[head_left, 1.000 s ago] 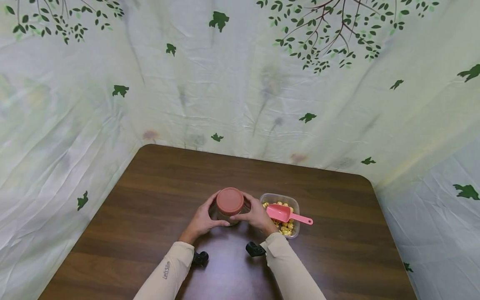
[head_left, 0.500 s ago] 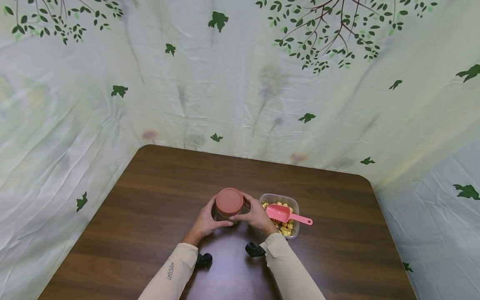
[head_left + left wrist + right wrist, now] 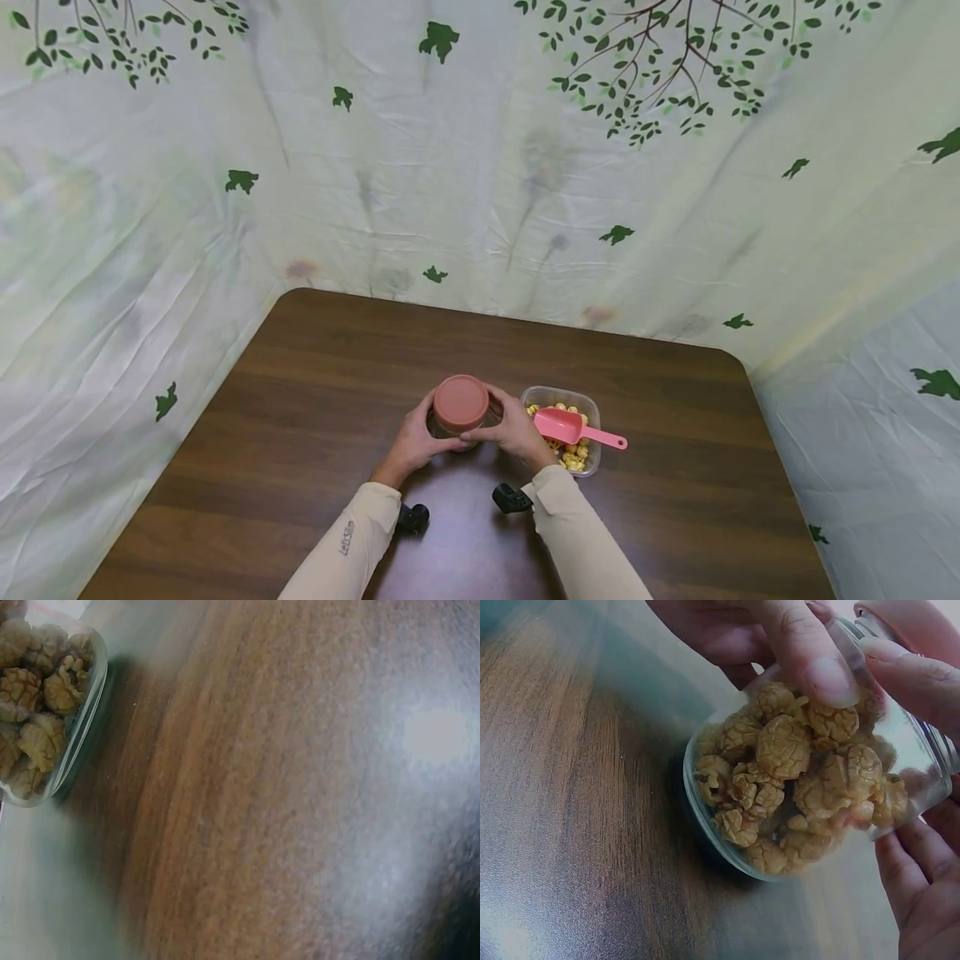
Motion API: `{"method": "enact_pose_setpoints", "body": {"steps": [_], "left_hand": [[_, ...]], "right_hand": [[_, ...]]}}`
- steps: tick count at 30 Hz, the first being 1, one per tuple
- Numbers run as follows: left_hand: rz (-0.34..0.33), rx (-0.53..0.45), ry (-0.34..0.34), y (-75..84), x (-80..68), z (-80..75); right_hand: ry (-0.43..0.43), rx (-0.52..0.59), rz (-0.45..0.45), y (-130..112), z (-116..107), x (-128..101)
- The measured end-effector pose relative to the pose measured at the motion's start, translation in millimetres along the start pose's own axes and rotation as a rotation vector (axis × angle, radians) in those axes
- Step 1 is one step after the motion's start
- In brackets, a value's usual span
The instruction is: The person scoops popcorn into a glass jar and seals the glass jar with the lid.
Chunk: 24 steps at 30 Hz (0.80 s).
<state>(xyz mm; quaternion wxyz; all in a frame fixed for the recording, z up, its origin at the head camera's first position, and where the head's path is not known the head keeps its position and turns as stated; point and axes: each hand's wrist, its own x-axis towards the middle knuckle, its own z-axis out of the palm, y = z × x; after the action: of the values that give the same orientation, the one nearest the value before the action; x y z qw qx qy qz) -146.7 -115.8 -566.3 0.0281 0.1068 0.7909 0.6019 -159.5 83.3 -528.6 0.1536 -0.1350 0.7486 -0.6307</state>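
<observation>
Clasping glass jar (image 3: pixel 457 427) on table (image 3: pixel 315 392): left hand (image 3: pixel 411 442), right hand (image 3: pixel 514 432), fingers curled round it.

Clear glass jar (image 3: pixel 810 787); glossy wood table (image 3: pixel 315 375)

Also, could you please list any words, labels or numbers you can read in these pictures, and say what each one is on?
Small dark print on the left sleeve: there is lettering, but too small and tilted to read with certainty.
Glass jar, its lid, the pink scoop and the clear tub: no readable text.
</observation>
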Motion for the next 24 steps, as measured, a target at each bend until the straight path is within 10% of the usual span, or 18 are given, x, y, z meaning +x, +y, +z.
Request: {"method": "enact_pose_setpoints", "body": {"steps": [24], "left_hand": [[0.027,0.067,-0.008,8.1,0.1,-3.3]], "right_hand": [[-0.002,-0.014,0.024,-4.2,-0.9,-1.9]]}}
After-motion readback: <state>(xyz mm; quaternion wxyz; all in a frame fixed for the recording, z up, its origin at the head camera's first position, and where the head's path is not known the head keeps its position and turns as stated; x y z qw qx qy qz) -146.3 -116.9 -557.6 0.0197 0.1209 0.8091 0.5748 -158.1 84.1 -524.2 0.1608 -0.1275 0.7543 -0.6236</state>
